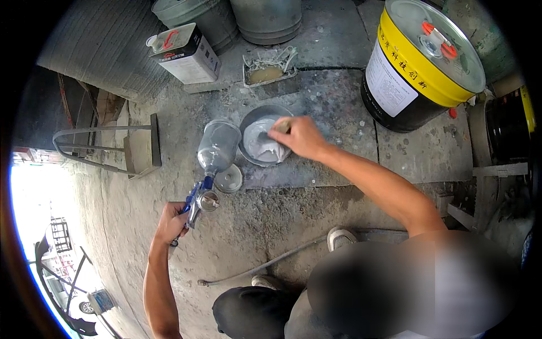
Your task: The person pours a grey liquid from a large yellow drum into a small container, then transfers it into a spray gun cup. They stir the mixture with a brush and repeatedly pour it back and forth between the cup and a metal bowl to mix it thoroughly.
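On the floor [226,243], a bowl [265,112] with paste [257,135] in it stood at the middle, the right grip [305,138] over its right side, while the left grip [171,222] was nearer the person, around a spray gun [193,206] whose cup [219,148] was just left of the bowl, near a lid [231,180] on the floor. Behind the bowl sat a tray [272,81], left of it a can [189,63], and farther back a first bucket [197,16] and a second bucket [265,22]. A drum [394,85] stood to the right, a frame [140,150] to the far left, and a hose [265,265] lay in front.
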{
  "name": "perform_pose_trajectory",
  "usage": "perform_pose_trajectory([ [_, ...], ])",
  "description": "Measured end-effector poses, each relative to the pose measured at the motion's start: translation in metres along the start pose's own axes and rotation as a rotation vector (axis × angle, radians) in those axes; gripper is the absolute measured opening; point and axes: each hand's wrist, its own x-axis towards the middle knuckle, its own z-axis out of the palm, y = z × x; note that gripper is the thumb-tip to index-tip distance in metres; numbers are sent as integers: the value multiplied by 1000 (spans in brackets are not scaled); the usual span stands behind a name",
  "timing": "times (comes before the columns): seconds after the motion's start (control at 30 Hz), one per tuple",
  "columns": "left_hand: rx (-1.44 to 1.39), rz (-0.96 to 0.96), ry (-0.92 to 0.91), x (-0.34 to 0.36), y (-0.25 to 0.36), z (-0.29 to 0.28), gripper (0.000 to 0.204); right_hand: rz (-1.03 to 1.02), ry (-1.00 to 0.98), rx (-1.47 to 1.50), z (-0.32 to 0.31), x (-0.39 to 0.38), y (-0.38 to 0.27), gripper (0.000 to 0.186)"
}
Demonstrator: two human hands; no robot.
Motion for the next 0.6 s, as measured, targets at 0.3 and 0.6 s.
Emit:
perform_pose_trajectory([
  [0.3, -301, -73, -176, 8, 1, 20, 26, 269, 51, 697, -34, 40, -53, 28],
  [0.6, -806, -162, -290, 6, -15, 34, 38, 291, 212, 780, -19, 34, -48, 24],
])
